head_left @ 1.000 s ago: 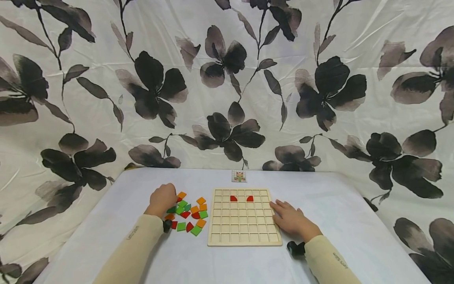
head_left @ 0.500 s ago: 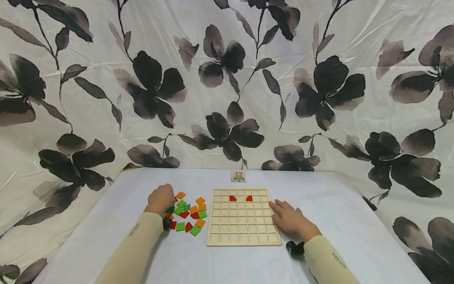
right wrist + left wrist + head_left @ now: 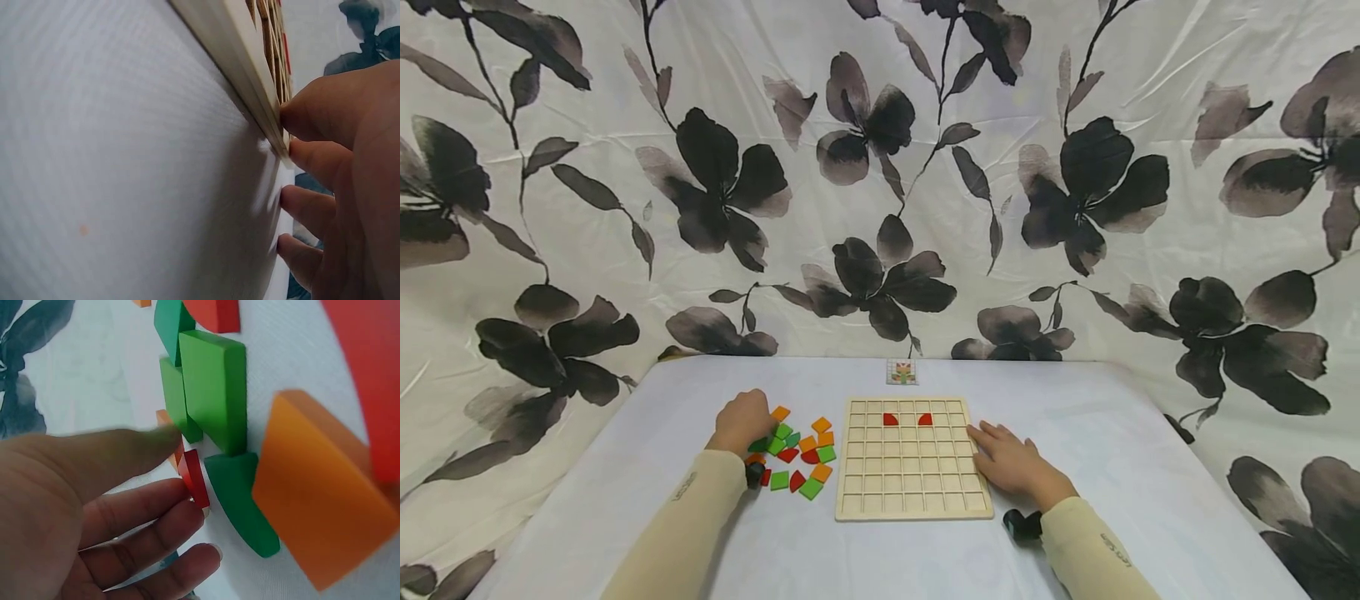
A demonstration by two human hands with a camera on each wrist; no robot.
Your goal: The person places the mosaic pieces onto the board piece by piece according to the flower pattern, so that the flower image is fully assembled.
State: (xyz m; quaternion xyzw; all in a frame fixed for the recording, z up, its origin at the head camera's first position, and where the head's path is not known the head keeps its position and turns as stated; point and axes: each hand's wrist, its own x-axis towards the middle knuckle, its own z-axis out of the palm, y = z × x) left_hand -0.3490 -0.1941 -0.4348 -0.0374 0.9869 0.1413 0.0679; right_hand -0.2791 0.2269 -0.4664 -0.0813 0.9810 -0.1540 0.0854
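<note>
On the left of the table, my left hand (image 3: 741,422) is among loose coloured pieces. The left wrist view shows its thumb and forefinger (image 3: 134,503) pinching a small red piece (image 3: 195,478), beside a dark green curved piece (image 3: 240,503) and light green squares (image 3: 215,390). A wooden grid board (image 3: 914,476) lies in the middle, with two red quarter-round pieces (image 3: 890,419) (image 3: 925,419) in its upper part. With fingers spread, my right hand (image 3: 1015,464) rests at the board's right edge; thumb and forefinger (image 3: 325,109) touch its side (image 3: 250,69) in the right wrist view.
Orange squares (image 3: 822,473), green squares (image 3: 811,489) and red pieces (image 3: 797,481) lie between my left hand and the board. A small patterned card (image 3: 902,372) is behind the board, near the table's (image 3: 1045,400) far edge. A floral cloth (image 3: 880,192) hangs beyond.
The red piece by my left fingertips, partly visible from the head before, is now hidden behind them. The whole head view has shifted slightly; my right hand stays at the board's edge.
</note>
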